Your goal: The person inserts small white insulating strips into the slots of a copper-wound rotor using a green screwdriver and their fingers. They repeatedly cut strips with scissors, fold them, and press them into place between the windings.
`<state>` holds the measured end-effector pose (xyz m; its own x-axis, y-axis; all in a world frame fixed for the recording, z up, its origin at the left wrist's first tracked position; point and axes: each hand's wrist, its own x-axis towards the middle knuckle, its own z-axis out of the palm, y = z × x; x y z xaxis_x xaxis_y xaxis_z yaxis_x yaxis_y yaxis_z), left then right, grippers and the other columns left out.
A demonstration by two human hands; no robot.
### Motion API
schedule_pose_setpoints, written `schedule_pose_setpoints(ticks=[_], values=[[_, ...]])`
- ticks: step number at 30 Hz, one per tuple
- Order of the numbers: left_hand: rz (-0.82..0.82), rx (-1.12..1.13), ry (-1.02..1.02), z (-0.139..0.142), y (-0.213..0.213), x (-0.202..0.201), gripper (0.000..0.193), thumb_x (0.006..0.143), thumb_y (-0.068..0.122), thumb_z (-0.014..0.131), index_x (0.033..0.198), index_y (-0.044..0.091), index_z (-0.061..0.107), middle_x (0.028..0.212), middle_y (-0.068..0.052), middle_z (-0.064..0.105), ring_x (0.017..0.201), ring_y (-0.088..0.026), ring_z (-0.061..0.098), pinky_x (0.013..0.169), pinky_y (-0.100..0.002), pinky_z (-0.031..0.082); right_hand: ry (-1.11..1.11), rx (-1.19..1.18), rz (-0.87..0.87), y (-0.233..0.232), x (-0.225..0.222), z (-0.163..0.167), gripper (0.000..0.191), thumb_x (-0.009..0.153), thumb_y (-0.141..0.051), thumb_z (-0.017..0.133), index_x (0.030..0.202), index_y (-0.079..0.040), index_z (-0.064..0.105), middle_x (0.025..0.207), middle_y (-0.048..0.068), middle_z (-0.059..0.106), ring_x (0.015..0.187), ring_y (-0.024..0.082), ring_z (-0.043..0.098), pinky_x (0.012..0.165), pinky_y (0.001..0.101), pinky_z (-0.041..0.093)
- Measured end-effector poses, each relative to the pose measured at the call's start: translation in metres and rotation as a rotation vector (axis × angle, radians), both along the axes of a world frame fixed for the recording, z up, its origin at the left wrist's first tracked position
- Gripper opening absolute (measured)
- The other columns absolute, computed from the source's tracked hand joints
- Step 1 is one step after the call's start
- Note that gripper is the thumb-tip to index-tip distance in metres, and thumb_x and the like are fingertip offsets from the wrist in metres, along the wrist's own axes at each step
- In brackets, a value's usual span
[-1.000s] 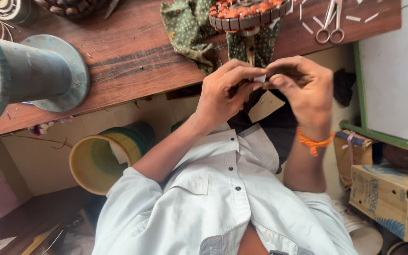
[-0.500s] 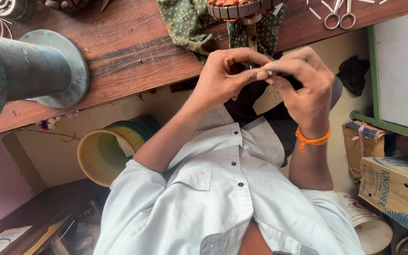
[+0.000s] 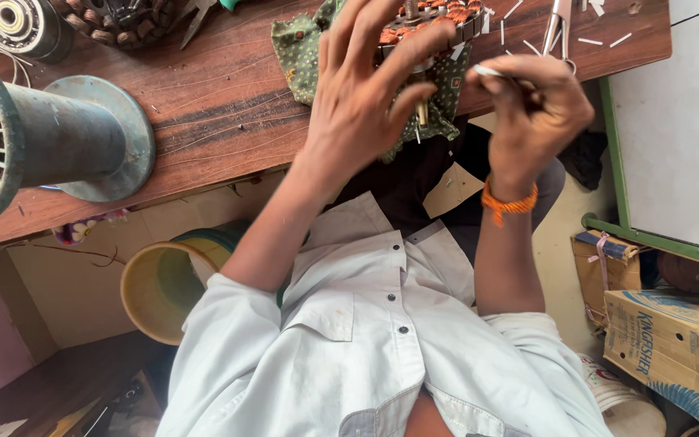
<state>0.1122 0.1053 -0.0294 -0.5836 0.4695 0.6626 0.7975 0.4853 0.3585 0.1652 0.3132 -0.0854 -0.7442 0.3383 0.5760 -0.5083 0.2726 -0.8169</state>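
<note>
My left hand (image 3: pixel 357 105) reaches over the table edge with its fingers spread, the fingertips lying on a round motor stator with copper windings (image 3: pixel 438 20). The stator rests on a green patterned cloth (image 3: pixel 301 48) on the wooden table (image 3: pixel 204 97). My right hand (image 3: pixel 531 101), with an orange thread band at the wrist, is just right of the stator. It pinches a small white strip (image 3: pixel 487 71) between thumb and fingers. Much of the stator is hidden behind my left hand.
A big grey spool (image 3: pixel 50 137) lies at the table's left. Scissors (image 3: pixel 556 24) and several white slips (image 3: pixel 600 39) lie at the top right. Below the table are a yellow-green bucket (image 3: pixel 163 283), a cardboard box (image 3: pixel 665 340) and a green-framed white board (image 3: pixel 681 121).
Both hands have risen from below the table edge to the stator. They were joined on a small thing; now the left has spread open on the stator and the right holds the strip alone.
</note>
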Motion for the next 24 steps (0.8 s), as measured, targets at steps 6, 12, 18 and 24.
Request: schedule_pose_setpoints(ticks=[6, 12, 18, 24], values=[[-0.14, -0.034, -0.105, -0.035, 0.009, -0.045, 0.076, 0.091, 0.014, 0.085, 0.154, 0.018, 0.043, 0.14, -0.006, 0.064, 0.127, -0.026, 0.063, 0.101, -0.04, 0.05, 0.252, 0.378, -0.173, -0.011, -0.031, 0.005, 0.013, 0.091, -0.004, 0.078, 0.098, -0.002, 0.068, 0.101, 0.017, 0.07, 0.088, 0.017, 0.07, 0.078, 0.0298, 0.061], [-0.119, 0.001, -0.121, -0.04, 0.014, -0.068, 0.051, 0.095, 0.021, 0.086, 0.134, 0.014, 0.054, 0.109, -0.001, 0.077, 0.097, -0.026, 0.074, 0.078, -0.042, 0.055, 0.335, 0.492, -0.162, -0.002, -0.049, 0.012, 0.017, 0.093, 0.006, 0.084, 0.103, -0.005, 0.074, 0.098, 0.007, 0.076, 0.094, 0.021, 0.074, 0.081, 0.0323, 0.062], [-0.081, -0.019, -0.152, -0.034, 0.014, -0.083, 0.048, 0.092, 0.025, 0.089, 0.127, 0.014, 0.057, 0.094, -0.004, 0.075, 0.086, -0.03, 0.074, 0.067, -0.044, 0.054, 0.354, 0.604, -0.117, 0.012, -0.067, 0.012, 0.019, 0.095, 0.006, 0.083, 0.11, -0.003, 0.074, 0.105, 0.009, 0.077, 0.097, 0.022, 0.075, 0.082, 0.0317, 0.064], [-0.054, -0.015, -0.163, -0.031, 0.02, -0.088, 0.05, 0.093, 0.025, 0.088, 0.131, 0.016, 0.058, 0.096, -0.006, 0.072, 0.089, -0.032, 0.071, 0.069, -0.046, 0.053, 0.335, 0.657, -0.132, 0.017, -0.078, 0.017, 0.02, 0.096, 0.006, 0.084, 0.11, -0.005, 0.075, 0.104, 0.006, 0.077, 0.096, 0.019, 0.074, 0.08, 0.0313, 0.063]])
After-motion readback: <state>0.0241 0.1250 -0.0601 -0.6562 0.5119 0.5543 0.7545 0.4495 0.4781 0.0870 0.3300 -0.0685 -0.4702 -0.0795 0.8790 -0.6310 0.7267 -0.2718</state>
